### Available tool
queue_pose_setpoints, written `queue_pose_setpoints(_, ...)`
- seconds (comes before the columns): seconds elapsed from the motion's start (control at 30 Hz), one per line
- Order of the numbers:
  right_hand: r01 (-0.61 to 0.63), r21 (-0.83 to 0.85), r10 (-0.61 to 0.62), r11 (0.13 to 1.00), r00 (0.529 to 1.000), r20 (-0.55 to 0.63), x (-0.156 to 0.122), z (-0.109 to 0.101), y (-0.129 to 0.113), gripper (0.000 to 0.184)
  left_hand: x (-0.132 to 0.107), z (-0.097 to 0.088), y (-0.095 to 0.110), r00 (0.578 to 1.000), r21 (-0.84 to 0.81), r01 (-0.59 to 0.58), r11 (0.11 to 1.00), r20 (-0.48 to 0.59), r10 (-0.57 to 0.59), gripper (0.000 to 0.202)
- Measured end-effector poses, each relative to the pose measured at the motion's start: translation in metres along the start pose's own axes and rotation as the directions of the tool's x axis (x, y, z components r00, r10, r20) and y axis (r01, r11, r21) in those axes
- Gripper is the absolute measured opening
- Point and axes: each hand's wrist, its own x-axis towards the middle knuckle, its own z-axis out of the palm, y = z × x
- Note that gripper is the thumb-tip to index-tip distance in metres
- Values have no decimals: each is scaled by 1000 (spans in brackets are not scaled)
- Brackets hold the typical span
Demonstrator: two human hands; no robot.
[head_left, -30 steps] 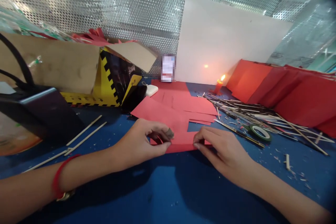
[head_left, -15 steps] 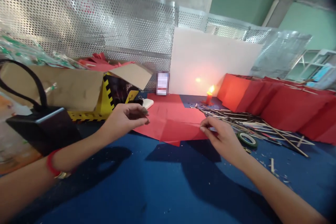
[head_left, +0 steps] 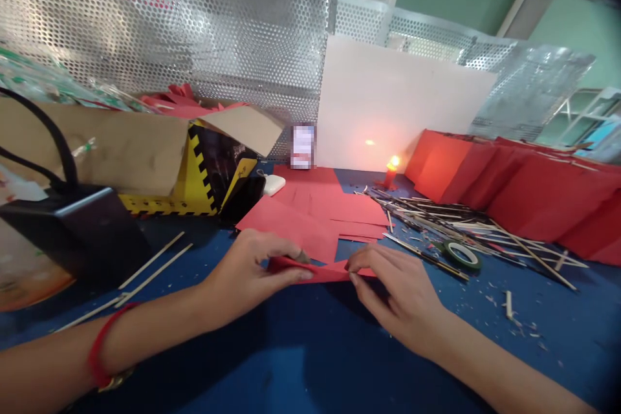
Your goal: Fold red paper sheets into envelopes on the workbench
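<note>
The red paper stretches bent between fingers.

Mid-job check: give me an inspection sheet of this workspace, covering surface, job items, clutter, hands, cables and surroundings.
Surface: blue table, scattered with shavings at the right.
Job's things: narrow red paper between the hands; red sheets lie overlapping just beyond.
Clutter: pile of thin sticks, green tape roll; lit candle close to the sticks.
Hands: left hand and right hand both grip the narrow paper.
Cables: black cord or strap by the black box; which, unclear.
Surroundings: perforated silvery sheet and white board behind; cardboard box at left.
</note>
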Motion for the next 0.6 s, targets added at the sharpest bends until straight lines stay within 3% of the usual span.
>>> queue_pose_setpoints(0.1,40,-13,-40,999,999,1,2,0,4,9,-2,2,1,999,2,-16,1000,-40,16,11)
queue_pose_setpoints(0.23,26,-62,-29,998,999,-35,4,-2,15,10,2,-1,-5,975,-20,15,1000,-222,-19,15)
queue_pose_setpoints(0.37,-140,-263,129,955,990,-58,6,-8,43,10,13,-15,-22,944,6,55,998,-326,-50,16)
queue_pose_setpoints(0.43,-280,-368,258,887,960,-108,6,-12,60,7,19,-26,-32,892,34,100,994,-446,-75,17)
queue_pose_setpoints(0.5,-384,-365,343,848,923,-174,7,-13,72,6,25,-36,-40,899,59,137,989,-426,-99,18)
queue_pose_setpoints(0.6,-406,-164,359,899,898,-255,9,-13,74,10,28,-43,-39,954,49,108,993,-287,-89,19)
